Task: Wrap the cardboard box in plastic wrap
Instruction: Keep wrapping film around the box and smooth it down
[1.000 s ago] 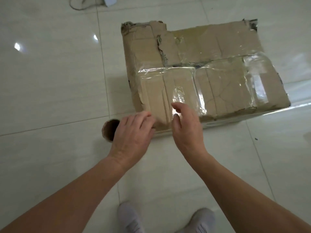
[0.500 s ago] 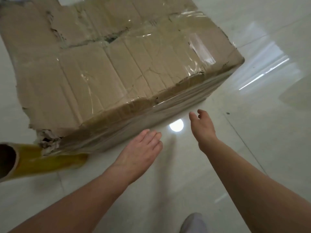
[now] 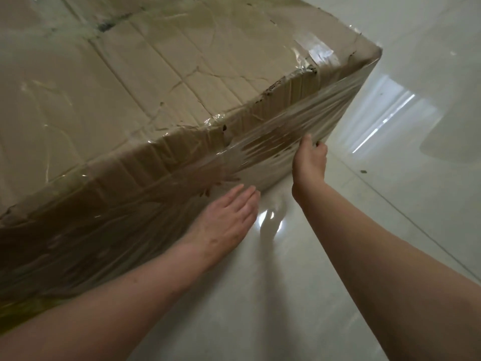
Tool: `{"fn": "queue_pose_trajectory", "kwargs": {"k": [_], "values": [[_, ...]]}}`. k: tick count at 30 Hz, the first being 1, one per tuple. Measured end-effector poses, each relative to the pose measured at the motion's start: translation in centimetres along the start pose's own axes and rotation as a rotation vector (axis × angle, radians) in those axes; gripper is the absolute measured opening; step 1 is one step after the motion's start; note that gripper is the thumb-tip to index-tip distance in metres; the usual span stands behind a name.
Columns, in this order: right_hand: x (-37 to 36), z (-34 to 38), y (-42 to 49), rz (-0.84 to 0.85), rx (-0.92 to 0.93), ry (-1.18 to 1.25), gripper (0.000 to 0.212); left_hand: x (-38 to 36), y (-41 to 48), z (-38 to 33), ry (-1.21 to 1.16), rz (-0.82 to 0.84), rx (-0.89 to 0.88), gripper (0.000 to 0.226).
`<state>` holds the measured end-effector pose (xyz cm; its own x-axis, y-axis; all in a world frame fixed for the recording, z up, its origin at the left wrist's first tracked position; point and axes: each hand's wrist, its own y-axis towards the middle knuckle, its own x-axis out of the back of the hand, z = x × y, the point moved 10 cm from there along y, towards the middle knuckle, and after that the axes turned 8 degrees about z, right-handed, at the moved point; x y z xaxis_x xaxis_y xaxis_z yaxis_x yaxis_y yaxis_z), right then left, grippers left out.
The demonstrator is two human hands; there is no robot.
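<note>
Right, cardboard box [image 3: 130, 87] sat on the tiled floor [image 3: 260, 308] and filled the upper left of the head view, with its near side face running diagonally from lower left to the right corner. Plastic wrap [image 3: 299, 126] covered that side face in wrinkled, stretched bands. Film also lay over the top panel, shiny and creased. Top panel was worn and cracked, torn along the near edge. A strip of clear tape [image 3: 317, 52] sat on top near the right corner.

Left hand [image 3: 226, 217]: flat, fingers straight and held together, palm down. Fingertips were at the bottom of the wrapped side face, where the box met the floor. It gripped nothing.

Right hand [image 3: 309, 162]: up against the wrapped side face just beside the right corner, thumb pointing up along the film, fingers partly curled. Could not tell whether it pinched the film or only pressed on it.

Both forearms were bare and came in from the bottom edge. A bright light reflection [image 3: 270, 220] showed on the floor between the hands. A yellowish patch [image 3: 23, 308] showed at the box's lower left, too blurred to identify.
</note>
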<state>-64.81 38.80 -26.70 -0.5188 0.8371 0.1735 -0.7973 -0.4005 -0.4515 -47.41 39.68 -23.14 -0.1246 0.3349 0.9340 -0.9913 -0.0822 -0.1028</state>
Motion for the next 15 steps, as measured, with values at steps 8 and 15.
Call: {"fn": "queue_pose_trajectory", "kwargs": {"k": [8, 15], "values": [[-3.2, -0.6, 1.6, -0.026, 0.059, 0.227, 0.056, -6.5, -1.7, 1.9, 0.535, 0.394, -0.017, 0.054], [-4.0, -1.1, 0.9, 0.031, 0.074, 0.334, 0.060, -8.1, -5.5, 1.5, 0.557, 0.591, -0.078, 0.062]]}}
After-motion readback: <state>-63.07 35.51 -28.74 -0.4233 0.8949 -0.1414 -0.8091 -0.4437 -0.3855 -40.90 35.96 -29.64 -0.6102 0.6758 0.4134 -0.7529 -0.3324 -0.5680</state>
